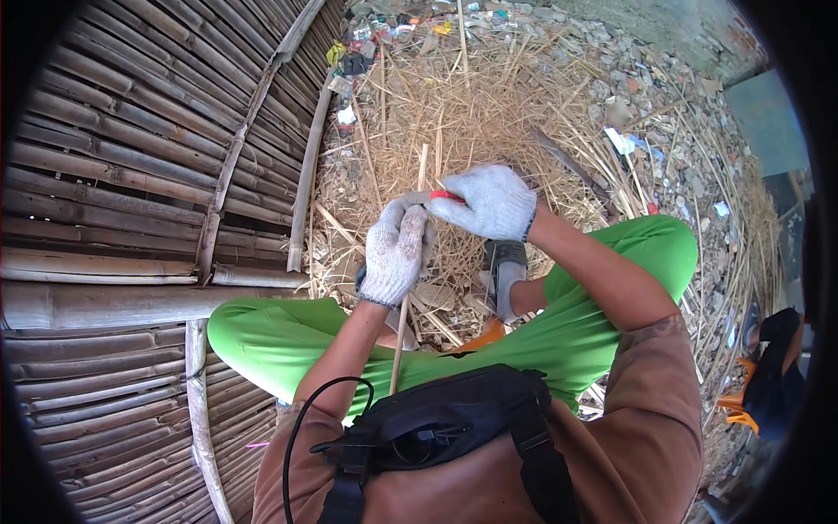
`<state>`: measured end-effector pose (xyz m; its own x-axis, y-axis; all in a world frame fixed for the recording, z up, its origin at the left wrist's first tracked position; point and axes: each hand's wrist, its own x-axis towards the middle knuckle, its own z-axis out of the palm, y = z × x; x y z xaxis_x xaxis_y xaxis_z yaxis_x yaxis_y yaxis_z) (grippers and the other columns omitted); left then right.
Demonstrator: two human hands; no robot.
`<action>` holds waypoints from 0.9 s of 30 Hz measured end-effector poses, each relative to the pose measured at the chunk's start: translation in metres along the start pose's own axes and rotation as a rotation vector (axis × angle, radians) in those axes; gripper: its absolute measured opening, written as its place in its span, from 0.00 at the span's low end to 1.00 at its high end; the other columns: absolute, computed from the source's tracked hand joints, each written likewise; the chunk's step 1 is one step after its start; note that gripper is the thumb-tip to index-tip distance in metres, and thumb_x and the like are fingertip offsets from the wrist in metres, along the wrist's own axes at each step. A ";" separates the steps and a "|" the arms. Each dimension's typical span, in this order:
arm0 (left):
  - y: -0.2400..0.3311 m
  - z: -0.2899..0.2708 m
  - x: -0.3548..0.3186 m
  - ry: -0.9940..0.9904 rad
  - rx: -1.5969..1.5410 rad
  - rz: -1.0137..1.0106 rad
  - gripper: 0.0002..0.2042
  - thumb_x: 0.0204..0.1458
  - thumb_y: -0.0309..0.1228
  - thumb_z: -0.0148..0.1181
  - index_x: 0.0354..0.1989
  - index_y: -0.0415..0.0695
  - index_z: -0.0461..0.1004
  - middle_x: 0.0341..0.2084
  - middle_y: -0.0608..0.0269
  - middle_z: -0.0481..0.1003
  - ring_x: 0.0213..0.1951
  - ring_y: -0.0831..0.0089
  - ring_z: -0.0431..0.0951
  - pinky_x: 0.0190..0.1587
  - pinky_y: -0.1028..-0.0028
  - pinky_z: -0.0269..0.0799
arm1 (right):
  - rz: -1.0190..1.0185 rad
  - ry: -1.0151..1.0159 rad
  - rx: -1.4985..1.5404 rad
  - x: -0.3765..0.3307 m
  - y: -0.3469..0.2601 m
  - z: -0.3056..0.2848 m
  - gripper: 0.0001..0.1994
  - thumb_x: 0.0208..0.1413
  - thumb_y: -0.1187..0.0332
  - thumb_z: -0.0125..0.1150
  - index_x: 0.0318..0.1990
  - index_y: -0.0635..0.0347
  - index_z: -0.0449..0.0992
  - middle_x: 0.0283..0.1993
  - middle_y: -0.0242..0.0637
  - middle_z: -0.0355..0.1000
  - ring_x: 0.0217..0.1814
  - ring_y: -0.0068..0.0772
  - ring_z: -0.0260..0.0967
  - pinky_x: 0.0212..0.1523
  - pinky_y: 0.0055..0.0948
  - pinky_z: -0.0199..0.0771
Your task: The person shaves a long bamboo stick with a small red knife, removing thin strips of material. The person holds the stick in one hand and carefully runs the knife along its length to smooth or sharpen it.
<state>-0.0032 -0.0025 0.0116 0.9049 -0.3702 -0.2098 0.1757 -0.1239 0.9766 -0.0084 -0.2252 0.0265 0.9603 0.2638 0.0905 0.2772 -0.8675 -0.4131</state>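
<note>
My left hand [393,253], in a white knitted glove, is closed around a thin bamboo strip [400,345]. The strip runs from near my waist up past the fingers, its pale far end pointing away from me. In my right hand [493,203], also gloved, is a knife [447,196] with a red handle. Its greyish blade lies across the strip just beyond the left fingertips, pointing left. The blade's edge against the strip is too small to make out. Both hands are close together above the ground between my green-trousered knees.
Slatted bamboo panels [131,148] stand along the left. Bamboo shavings [480,113] and rubble cover the ground ahead, with a dark stick [572,162] at right. Part of an orange stool [484,336] shows beneath me. Another person [777,375] is at the right edge beside orange plastic [742,397].
</note>
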 end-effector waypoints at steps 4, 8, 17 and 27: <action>-0.013 -0.002 0.003 0.021 0.038 0.097 0.13 0.75 0.38 0.56 0.51 0.39 0.76 0.24 0.68 0.75 0.15 0.83 0.69 0.14 0.79 0.64 | -0.014 0.027 -0.102 0.004 0.002 -0.002 0.26 0.70 0.39 0.57 0.38 0.54 0.82 0.28 0.51 0.79 0.34 0.59 0.82 0.35 0.58 0.80; -0.009 -0.001 0.003 0.038 0.047 0.076 0.13 0.75 0.38 0.56 0.53 0.39 0.76 0.24 0.68 0.75 0.14 0.84 0.69 0.14 0.79 0.64 | 0.048 0.117 -0.118 0.013 0.015 -0.008 0.32 0.71 0.33 0.49 0.33 0.52 0.81 0.28 0.48 0.80 0.32 0.55 0.83 0.34 0.55 0.81; -0.003 0.004 -0.005 -0.078 -0.059 0.082 0.16 0.77 0.38 0.50 0.57 0.36 0.74 0.24 0.66 0.76 0.13 0.81 0.68 0.13 0.78 0.64 | 0.274 0.433 0.034 0.007 0.059 -0.057 0.34 0.71 0.31 0.47 0.45 0.53 0.86 0.36 0.51 0.83 0.40 0.57 0.84 0.42 0.55 0.82; -0.001 0.000 0.000 -0.063 -0.055 0.043 0.13 0.77 0.38 0.50 0.50 0.39 0.75 0.25 0.64 0.78 0.13 0.81 0.68 0.13 0.77 0.65 | 0.053 -0.047 0.015 0.002 -0.004 -0.005 0.29 0.72 0.36 0.50 0.45 0.51 0.86 0.35 0.52 0.83 0.39 0.60 0.84 0.42 0.59 0.82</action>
<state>-0.0035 -0.0019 0.0111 0.8862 -0.4316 -0.1686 0.1601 -0.0562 0.9855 -0.0076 -0.2237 0.0327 0.9711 0.2374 0.0257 0.2252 -0.8744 -0.4297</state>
